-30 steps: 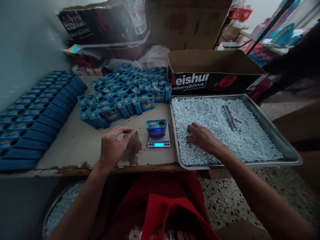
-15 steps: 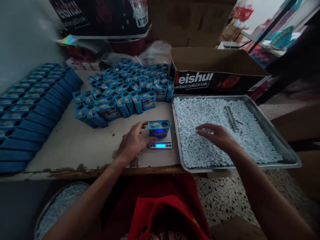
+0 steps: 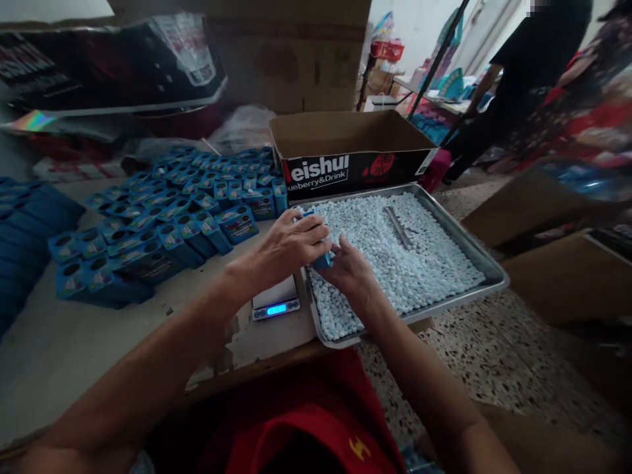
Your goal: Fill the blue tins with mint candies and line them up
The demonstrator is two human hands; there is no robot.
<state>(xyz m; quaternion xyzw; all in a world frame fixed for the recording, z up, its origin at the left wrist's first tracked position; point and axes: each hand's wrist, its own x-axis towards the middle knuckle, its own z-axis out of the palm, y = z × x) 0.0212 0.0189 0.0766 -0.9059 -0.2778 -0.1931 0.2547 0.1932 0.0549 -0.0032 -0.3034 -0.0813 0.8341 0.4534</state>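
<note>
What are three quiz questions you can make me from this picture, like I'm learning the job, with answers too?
1. What does the left hand hold: A, a cup; B, a blue box; C, a spoon?
2. True or false: the display on the scale is dark.
3. What lies on the pale pieces in the tray?

Key: 1. B. 2. False; it glows blue. 3. A metal strip.

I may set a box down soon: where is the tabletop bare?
Widest tabletop patch: left, bordered by the clustered blue boxes, the far-left boxes and the left forearm. Smaller: the strip between the scale and the tabletop's near edge. Crowded: the back, packed with boxes up to the open carton; the tray, mostly covered in pellets, under the right hand.
</note>
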